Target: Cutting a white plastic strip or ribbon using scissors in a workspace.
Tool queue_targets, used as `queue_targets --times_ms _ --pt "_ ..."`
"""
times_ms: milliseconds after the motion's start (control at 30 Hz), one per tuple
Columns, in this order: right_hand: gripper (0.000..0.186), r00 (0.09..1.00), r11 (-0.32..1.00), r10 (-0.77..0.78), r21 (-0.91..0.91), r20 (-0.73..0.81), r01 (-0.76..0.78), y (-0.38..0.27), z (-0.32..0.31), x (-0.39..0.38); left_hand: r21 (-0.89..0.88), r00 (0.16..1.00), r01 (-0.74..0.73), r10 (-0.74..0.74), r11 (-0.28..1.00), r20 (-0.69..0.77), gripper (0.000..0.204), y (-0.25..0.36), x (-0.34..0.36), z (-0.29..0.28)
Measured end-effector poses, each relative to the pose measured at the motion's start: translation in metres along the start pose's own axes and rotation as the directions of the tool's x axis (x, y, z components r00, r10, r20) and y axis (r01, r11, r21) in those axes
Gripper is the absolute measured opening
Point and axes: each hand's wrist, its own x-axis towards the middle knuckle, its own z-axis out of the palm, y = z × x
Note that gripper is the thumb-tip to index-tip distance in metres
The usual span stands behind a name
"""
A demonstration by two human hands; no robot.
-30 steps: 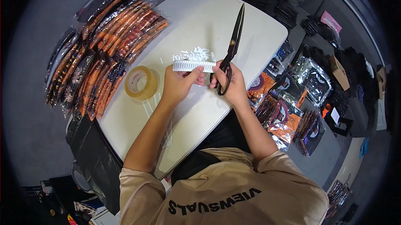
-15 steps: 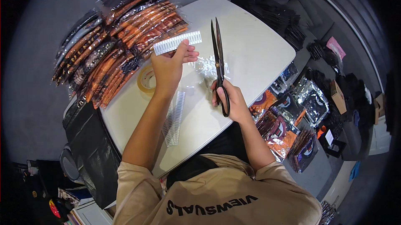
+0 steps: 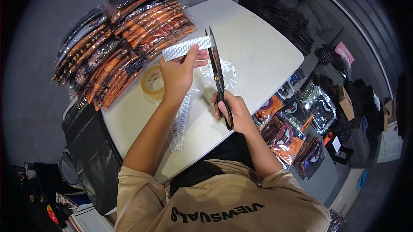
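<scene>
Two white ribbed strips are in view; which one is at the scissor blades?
The white strip held up in the left hand, its end at the scissors. The other strip lies flat on the table, beside the left forearm.

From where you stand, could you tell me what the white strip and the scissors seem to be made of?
The white strip in the left hand looks like thin plastic or paper: matte, finely ribbed, held flat without sagging. The scissors in the right hand look like metal with a dark, dull finish; the handles appear black-coated too.
</scene>
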Motion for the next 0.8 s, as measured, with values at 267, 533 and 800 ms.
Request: queue_targets --times_ms 267,533,800 --pt "0.029 1.000 0.996 0.001 -0.084 0.003 -0.001 -0.0005 0.0017 0.0001 0.039 1.000 0.002 -0.002 0.999 0.000 0.022 0.0026 -0.0024 -0.0070" --pt "0.022 0.999 0.991 0.007 -0.134 0.050 -0.001 -0.0019 0.0001 0.0000 0.020 1.000 0.014 -0.014 1.000 -0.023 0.021 0.0003 -0.0034 -0.0065" --pt "0.029 1.000 0.996 0.015 -0.085 0.012 -0.014 -0.0010 0.0018 -0.0002 0.027 0.999 0.023 -0.022 0.999 -0.026 0.021 0.0024 -0.0044 -0.0060"
